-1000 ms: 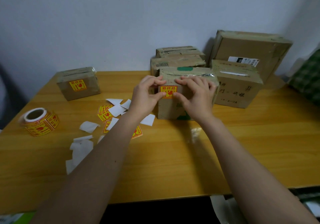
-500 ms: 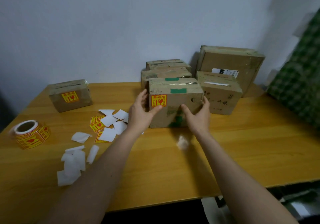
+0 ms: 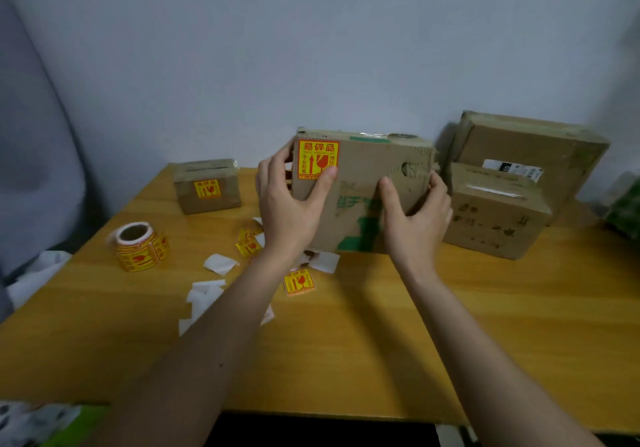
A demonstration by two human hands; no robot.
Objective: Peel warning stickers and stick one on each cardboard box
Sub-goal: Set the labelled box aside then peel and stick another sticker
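Your left hand (image 3: 291,204) and right hand (image 3: 414,218) each grip the creased rectangular cardboard box (image 3: 367,183), its glossy yellow warning sticker (image 3: 318,159) facing you, above the wooden table (image 3: 381,325).

The left hand (image 3: 289,204) hides the held box's (image 3: 363,187) left edge; small print on its sticker (image 3: 317,157) is unreadable.

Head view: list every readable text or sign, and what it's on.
"易碎品", with an up arrow and a broken-glass sign: sticker on the held box.
Small characters on that sticker: too small to read.
Far box's sticker, the roll, loose stickers: same design, blurred.
Green print on the held box, dark print on the right box, white label: unreadable.
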